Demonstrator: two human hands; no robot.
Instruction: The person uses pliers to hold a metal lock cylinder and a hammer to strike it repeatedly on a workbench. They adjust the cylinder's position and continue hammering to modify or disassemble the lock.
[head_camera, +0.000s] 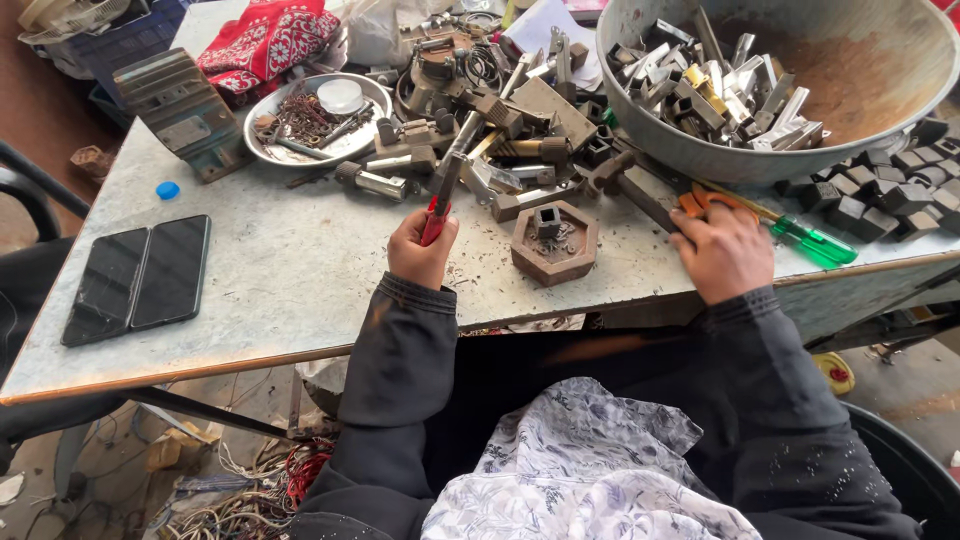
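Both your hands on the grey worktable.
Left hand fisted round red-handled pliers; right hand flat, fingers together, beside brown hexagonal metal block.

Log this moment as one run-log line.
left hand: grips red-handled tool | right hand: rests on table by orange-handled tool | hexagonal block: between hands

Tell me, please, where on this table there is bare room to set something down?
Bare tabletop lies between the two phones and the left hand, below the steel plate. A narrower strip runs along the near edge under the hexagonal block. Around the big metal basin it is crowded with metal parts.
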